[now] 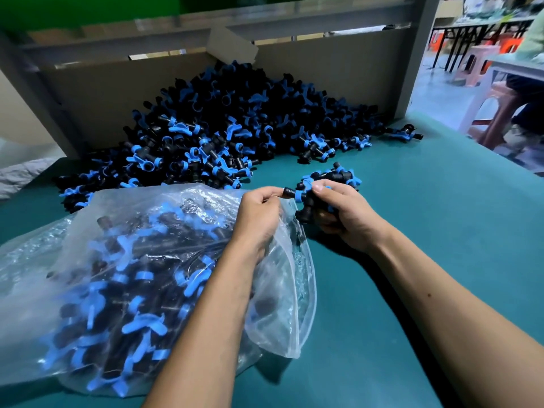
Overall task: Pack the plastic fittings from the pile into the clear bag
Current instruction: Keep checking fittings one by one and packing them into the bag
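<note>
Right hand [341, 213] is curled round a clutch of fittings [306, 201], just beside the bag mouth; left hand [259, 213] pinches the clear bag [141, 260] rim w/ bent fingers, its tips touching one fitting's end; bag lies on the table [412, 290], approx. well filled; pile [223, 131] behind; best to lift the rim wide, tip the clutch in low so none spill.
</note>
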`<state>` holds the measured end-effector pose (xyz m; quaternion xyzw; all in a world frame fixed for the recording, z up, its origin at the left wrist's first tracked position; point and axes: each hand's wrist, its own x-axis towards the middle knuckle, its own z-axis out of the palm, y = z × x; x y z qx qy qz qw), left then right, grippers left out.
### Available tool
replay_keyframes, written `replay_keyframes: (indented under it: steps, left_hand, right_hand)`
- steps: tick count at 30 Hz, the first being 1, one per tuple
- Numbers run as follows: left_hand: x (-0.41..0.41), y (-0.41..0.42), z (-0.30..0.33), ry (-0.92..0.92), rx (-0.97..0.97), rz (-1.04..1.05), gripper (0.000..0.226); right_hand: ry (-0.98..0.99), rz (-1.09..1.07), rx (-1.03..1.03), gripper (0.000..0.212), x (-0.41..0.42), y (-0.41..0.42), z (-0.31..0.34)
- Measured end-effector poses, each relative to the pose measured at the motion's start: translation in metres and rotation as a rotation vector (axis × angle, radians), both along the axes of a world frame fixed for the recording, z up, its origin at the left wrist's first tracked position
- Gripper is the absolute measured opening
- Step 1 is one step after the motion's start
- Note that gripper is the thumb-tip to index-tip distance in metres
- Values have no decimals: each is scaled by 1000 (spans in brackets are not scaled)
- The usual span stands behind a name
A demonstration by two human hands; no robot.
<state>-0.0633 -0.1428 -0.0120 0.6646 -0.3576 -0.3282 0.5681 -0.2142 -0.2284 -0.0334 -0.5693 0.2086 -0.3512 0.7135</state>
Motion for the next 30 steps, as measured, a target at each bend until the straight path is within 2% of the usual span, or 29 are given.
replay_keyframes:
  steps: [7, 11, 13, 16, 18, 21, 23, 28, 30]
  left_hand:
    - [-1, 5, 1, 10, -10, -117, 18]
    - [-2, 5, 1, 56, 13, -102, 22]
    - [-2, 5, 0, 61, -4, -73, 17]
    - [0, 3, -1, 59, -20, 10, 7]
    - [2, 2, -1, 57, -9, 3, 8]
    - [1, 3, 0, 48, 28, -46, 11]
    - [1, 3, 1, 53, 38, -55, 13]
    - [5, 1, -1, 93, 38, -2, 14]
    - [6, 0, -2, 108, 41, -4, 13]
  right_hand:
    - [59, -177, 69, 46, 2, -2, 3]
    - [11, -220, 95, 33, 5, 0, 0]
    - [-23, -175, 100, 28, 3, -2, -2]
    - [-77, -97, 96, 6, -1, -4, -5]
    - [-79, -107, 53, 12, -2, -4, -6]
    - [-21, -131, -78, 11, 0, -1, -8]
    - [0, -151, -97, 12, 1, 1, -6]
    - [-114, -328, 67, 5, 2, -2, -5]
    - [-127, -361, 82, 8, 2, -3, -6]
